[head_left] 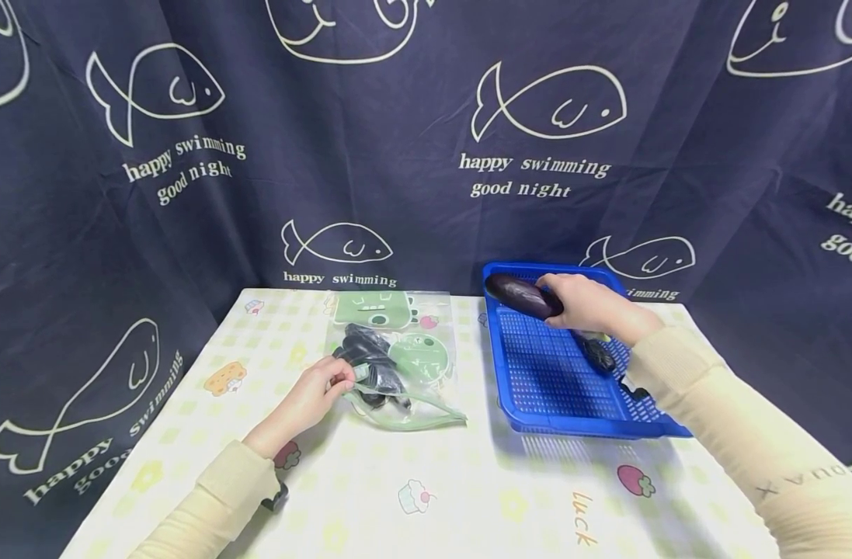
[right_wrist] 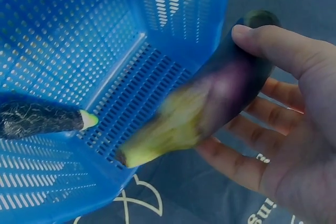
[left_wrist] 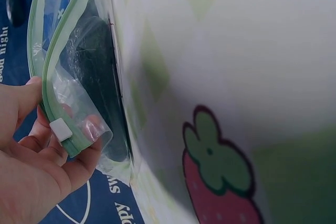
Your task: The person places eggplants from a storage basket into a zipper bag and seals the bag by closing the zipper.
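Observation:
My right hand (head_left: 588, 306) grips a dark purple eggplant (head_left: 518, 295) over the blue basket (head_left: 572, 426). In the right wrist view the eggplant (right_wrist: 226, 95) shows a yellow-green end pointing down into the basket, with my thumb and fingers round its thicker part. Another dark, wrinkled vegetable (right_wrist: 41, 119) with a pale green tip lies in the basket. My left hand (head_left: 317, 390) pinches the green-edged mouth of a clear zip bag (head_left: 439, 392) near its white slider (left_wrist: 61, 129). Several dark, long things (head_left: 368, 353) lie in the bag; their kind is hard to tell.
The bag lies on a pale checked tablecloth (head_left: 467, 481) with fruit and cake prints, left of the basket. Behind the table hangs a dark blue curtain (head_left: 426, 132) with fish drawings. A small black object (head_left: 638, 390) shows beside my right sleeve.

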Motion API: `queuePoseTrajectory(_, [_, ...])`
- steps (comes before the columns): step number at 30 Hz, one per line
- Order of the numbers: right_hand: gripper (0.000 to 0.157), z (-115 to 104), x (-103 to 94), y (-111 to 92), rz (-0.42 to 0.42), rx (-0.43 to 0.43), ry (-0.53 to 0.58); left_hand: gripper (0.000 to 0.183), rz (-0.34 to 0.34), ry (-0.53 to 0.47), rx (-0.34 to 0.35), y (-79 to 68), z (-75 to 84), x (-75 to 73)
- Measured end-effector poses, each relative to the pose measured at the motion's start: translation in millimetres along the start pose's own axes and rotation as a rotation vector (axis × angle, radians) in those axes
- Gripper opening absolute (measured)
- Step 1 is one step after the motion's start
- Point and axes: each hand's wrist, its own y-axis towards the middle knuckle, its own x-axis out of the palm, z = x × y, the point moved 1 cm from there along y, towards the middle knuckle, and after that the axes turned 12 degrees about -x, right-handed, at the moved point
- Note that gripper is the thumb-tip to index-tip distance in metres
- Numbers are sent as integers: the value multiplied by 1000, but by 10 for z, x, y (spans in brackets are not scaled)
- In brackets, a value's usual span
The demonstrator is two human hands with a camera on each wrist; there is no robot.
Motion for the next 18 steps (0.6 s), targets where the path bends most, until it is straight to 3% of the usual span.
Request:
queuePoseTrajectory(6, [59,-94,-5,-15,-19,2,25,7,-2,-2,2,-3,3,1])
queuePoseTrajectory(18, [62,-302,-26,-95,57,-59,44,8,-2,2,9,-15,16,-11])
